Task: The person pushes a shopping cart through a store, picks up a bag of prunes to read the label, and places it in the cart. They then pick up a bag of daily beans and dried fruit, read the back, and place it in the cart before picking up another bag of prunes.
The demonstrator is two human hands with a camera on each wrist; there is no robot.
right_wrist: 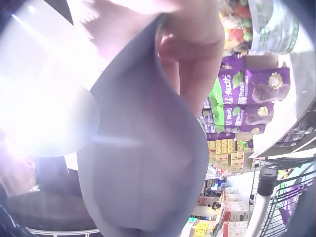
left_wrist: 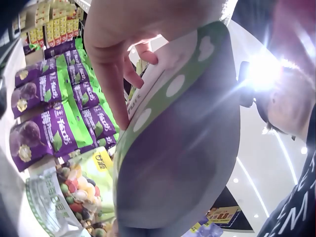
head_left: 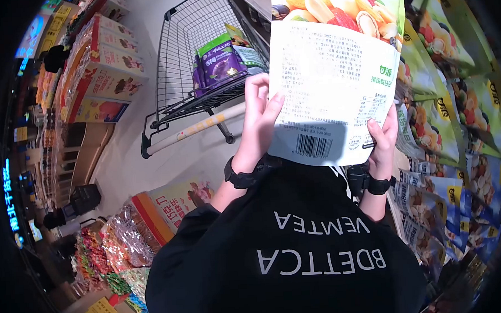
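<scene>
A large white pouch of mixed nuts (head_left: 331,91) is held up in front of the chest, its printed back with the barcode facing the head camera. My left hand (head_left: 261,114) grips its left edge, thumb on the near face and fingers behind. On the opposite edge my right hand (head_left: 382,137) pinches it low down, near the bottom corner. In the left wrist view the pouch (left_wrist: 173,148) bulges below the hand (left_wrist: 133,29), whose fingertips show behind its edge. The right wrist view has the pouch's pale surface (right_wrist: 143,133) filling the middle, under the right hand (right_wrist: 192,44).
A wire shopping cart (head_left: 187,53) stands ahead to the left, holding purple prune bags (head_left: 219,63). Shelves of nut pouches (head_left: 433,115) line the right side. Boxes (head_left: 104,73) and bins of wrapped sweets (head_left: 123,246) are on the left. More prune bags (left_wrist: 54,108) hang on display.
</scene>
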